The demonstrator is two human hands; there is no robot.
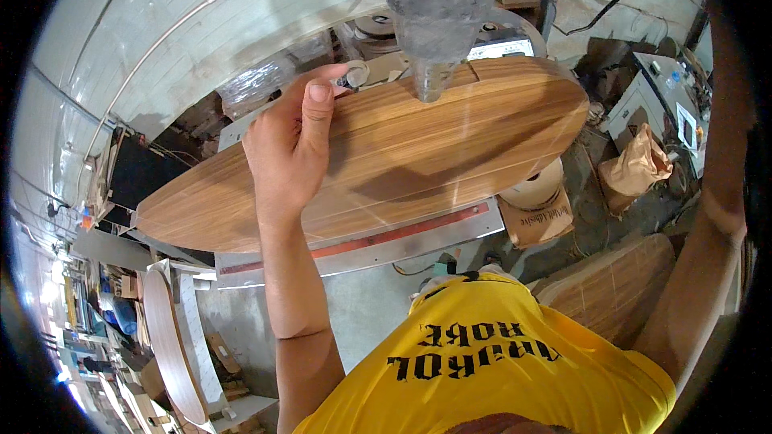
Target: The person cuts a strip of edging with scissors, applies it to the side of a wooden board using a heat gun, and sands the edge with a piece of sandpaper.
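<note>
A long oval wooden board with striped brown grain spans the middle of the view, above a metal ledge. My left hand is closed at its far edge, thumb on the near side and the fingers mostly hidden beyond. Just past those fingertips is a small round pale part. A blue and grey machine head comes down from the top, its narrow clear tip in front of the board's far edge. My right arm reaches up along the right side, with its hand out of view.
A metal ledge with a red strip runs under the board's near edge. To the right are a cardboard box, a brown paper bag and a cabinet. Another wooden board leans near my right side; a curved panel stands lower left.
</note>
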